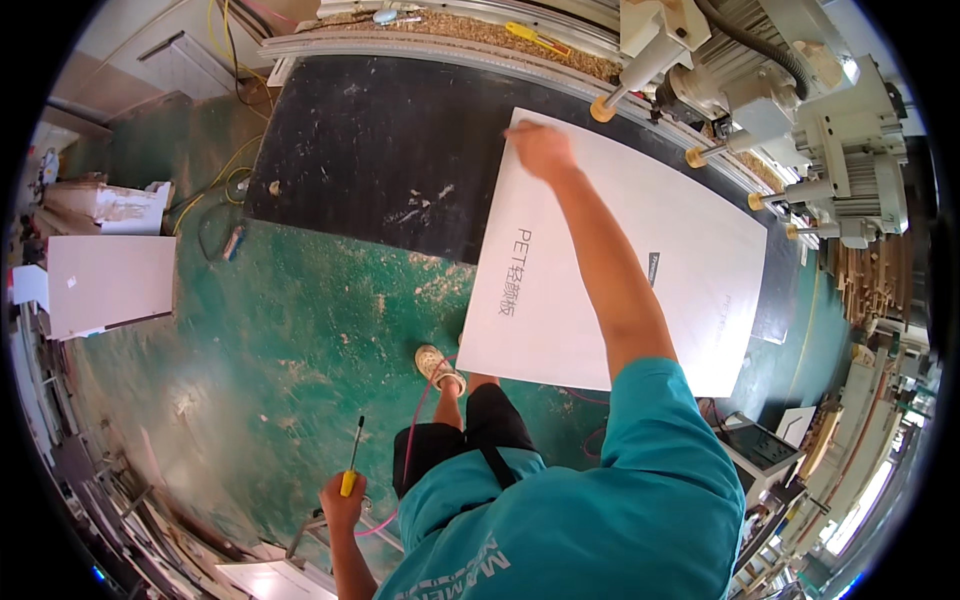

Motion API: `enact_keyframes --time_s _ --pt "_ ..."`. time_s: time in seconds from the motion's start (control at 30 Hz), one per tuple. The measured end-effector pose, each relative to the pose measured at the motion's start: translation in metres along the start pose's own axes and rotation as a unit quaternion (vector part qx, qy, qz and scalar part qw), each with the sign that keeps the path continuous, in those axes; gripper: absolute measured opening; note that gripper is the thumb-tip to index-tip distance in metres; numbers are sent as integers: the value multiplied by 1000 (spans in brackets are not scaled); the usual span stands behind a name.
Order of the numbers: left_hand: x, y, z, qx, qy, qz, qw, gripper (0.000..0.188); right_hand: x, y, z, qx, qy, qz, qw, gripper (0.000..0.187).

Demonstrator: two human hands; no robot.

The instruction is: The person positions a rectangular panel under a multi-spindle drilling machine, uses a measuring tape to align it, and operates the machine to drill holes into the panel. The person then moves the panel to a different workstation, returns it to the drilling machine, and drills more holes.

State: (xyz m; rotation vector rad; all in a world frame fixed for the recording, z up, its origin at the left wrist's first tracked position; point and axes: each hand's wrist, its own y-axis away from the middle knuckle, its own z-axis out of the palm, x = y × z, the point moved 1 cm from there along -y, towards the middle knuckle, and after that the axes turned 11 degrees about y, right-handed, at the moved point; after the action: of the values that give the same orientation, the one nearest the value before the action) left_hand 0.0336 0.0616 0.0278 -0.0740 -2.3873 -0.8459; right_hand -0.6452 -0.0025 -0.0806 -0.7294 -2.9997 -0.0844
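My left hand is held low at my left side, closed around the yellow handle of a screwdriver. Its thin dark shaft points upward, away from my fist. With the arm stretched far forward, my right hand is at the far left corner of a large white panel. Motion smears its fingers, so whether they grip the edge or only touch the surface cannot be made out. The panel lies on a black machine table, its near end reaching out past the table toward me. Dark print marks its face.
Machine heads with brass-coloured tips line the far right side. A yellow utility knife lies on the sawdust-strewn rail behind the table. A pink hose runs past my legs. Boards stand at the left, and a screen at the near right.
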Motion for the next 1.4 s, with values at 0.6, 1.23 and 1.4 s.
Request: enact_keyframes --time_s 0.6,1.23,1.4 --pt "33 -39 -5 -16 35 22 999 24 -81 157 26 91 -78 108 987 8" --pt "-48 -58 -7 24 314 54 948 21 27 164 -238 465 -148 86 869 14" --pt "12 -22 -57 104 111 107 983 31 161 110 -432 605 67 166 776 8"
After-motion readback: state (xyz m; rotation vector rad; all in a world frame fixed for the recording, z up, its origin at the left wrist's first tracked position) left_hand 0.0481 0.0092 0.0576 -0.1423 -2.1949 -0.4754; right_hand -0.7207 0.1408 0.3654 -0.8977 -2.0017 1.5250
